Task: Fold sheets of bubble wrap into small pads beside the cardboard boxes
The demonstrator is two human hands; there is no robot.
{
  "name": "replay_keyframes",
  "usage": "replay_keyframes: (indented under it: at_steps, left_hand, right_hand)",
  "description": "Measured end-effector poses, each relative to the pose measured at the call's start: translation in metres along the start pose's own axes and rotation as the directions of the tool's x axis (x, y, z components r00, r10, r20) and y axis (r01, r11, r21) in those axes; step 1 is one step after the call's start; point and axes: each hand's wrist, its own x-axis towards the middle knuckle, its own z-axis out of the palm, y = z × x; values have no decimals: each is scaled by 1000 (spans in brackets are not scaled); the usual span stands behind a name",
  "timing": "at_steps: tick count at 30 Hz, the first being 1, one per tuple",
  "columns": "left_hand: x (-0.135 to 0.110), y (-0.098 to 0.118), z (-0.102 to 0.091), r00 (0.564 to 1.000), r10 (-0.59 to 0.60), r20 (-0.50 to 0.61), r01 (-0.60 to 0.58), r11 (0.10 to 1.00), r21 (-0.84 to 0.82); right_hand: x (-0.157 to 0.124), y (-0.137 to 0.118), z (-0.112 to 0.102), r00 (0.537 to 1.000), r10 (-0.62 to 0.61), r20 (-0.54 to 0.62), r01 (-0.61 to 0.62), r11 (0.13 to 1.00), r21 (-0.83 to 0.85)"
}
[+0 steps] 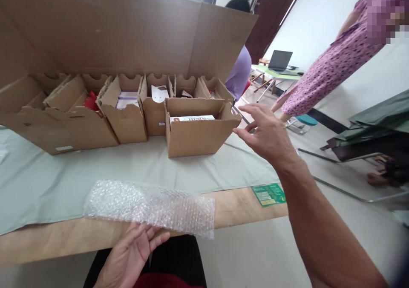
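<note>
A strip of bubble wrap (150, 206) lies across the near table edge. My left hand (129, 256) is under its lower edge, palm up, fingers loosely spread and touching the wrap. My right hand (266, 134) is raised off the table's right end, fingers apart and empty, close to the right side of a small open cardboard box (198, 139) that holds a white packet (191, 118).
A row of open cardboard boxes (124, 113) with items stands before a big cardboard flap (111, 28). Grey-green cloth (64, 177) covers the wooden table (47, 241); a green card (267, 194) lies at its corner. One person stands at the right (332, 62), another sits behind the boxes (239, 73).
</note>
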Motion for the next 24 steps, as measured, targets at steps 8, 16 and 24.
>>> replay_keyframes:
  at_steps: [8, 16, 24]
  left_hand:
    - [0, 0, 2, 997, 16, -77, -11, 997, 71]
    - [-1, -3, 9, 999, 31, -33, -29, 997, 76]
    - [-4, 0, 22, 995, 80, -58, -78, 996, 39]
  right_hand:
    - [23, 29, 24, 962, 117, 248, -178, 955, 237]
    - [-20, 33, 13, 995, 104, -7, -103, 993, 58]
    - [-15, 86, 1, 950, 292, -108, -309, 929, -205]
